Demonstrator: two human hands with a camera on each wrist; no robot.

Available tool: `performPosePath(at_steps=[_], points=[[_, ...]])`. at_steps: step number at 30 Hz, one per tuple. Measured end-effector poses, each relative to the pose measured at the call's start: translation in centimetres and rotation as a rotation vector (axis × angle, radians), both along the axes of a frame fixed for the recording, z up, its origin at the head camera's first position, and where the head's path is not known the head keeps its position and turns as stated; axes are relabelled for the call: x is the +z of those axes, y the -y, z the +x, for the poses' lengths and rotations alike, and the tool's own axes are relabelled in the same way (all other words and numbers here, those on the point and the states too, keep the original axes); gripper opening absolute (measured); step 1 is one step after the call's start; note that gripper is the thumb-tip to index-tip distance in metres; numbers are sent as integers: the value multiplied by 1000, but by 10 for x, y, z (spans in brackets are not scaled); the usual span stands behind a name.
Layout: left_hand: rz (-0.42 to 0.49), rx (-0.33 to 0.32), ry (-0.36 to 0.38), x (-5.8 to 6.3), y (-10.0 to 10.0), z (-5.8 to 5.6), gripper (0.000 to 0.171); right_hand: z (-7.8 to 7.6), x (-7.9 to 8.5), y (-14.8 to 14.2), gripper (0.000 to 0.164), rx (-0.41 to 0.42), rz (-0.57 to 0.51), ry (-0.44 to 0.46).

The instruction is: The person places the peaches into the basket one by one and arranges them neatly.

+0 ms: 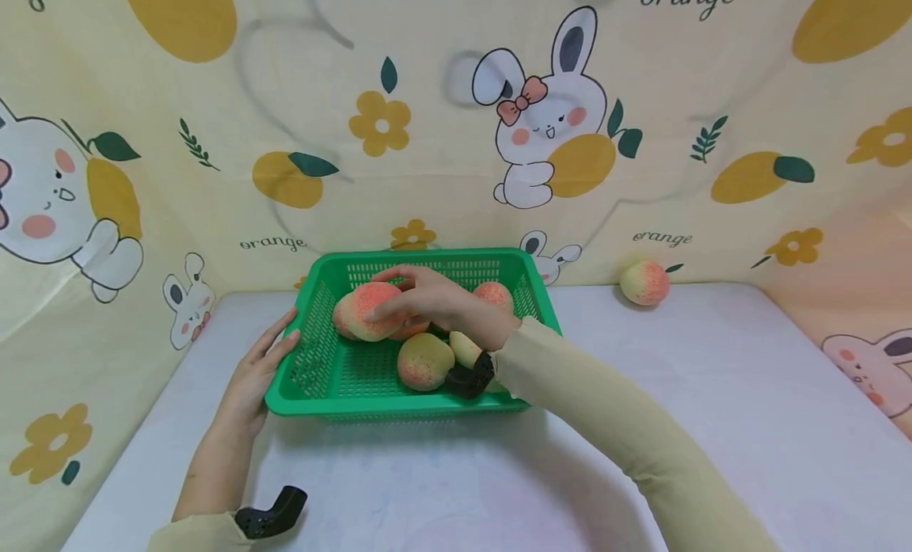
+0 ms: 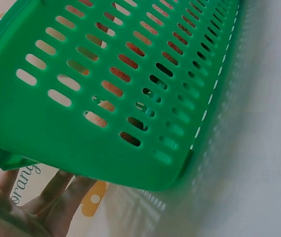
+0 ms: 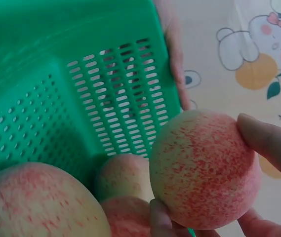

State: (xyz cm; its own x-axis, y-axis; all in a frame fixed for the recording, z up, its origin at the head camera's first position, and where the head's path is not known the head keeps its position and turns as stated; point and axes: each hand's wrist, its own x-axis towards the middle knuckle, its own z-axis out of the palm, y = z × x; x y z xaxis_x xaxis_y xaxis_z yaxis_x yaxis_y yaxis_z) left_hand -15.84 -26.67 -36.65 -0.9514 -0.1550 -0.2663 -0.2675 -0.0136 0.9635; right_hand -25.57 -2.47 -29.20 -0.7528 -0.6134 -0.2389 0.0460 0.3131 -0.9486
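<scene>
My right hand (image 1: 427,298) grips a red-and-yellow speckled peach (image 3: 204,170) between thumb and fingers, over the left part of a green plastic basket (image 1: 335,407). Beneath and around it, several more peaches lie in the basket, one yellowish peach (image 1: 425,362) near the front and a reddish one (image 1: 493,295) at the back right. My left hand (image 1: 252,378) holds the basket's left side, fingers along the rim. In the left wrist view, the fingers (image 2: 56,202) show below the basket's slotted end wall (image 2: 96,143).
One peach (image 1: 644,283) sits alone on the white table (image 1: 677,378), at the back right by the patterned cloth backdrop (image 1: 442,140). Black devices are strapped at both wrists; the right one (image 1: 470,375) overlaps the basket's front in the head view.
</scene>
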Motion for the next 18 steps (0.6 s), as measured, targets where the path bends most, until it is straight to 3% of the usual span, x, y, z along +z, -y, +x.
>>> performPosePath(at_steps=[6, 14, 18], points=[[4, 6, 2, 0, 0, 1, 61, 0, -4, 13, 56, 17, 24, 32], [-6, 16, 7, 2, 0, 1, 61, -1, -7, 29, 60, 81, 104, -33], [-2, 8, 5, 2, -1, 0, 61, -1, -8, 39, 59, 83, 145, -21]])
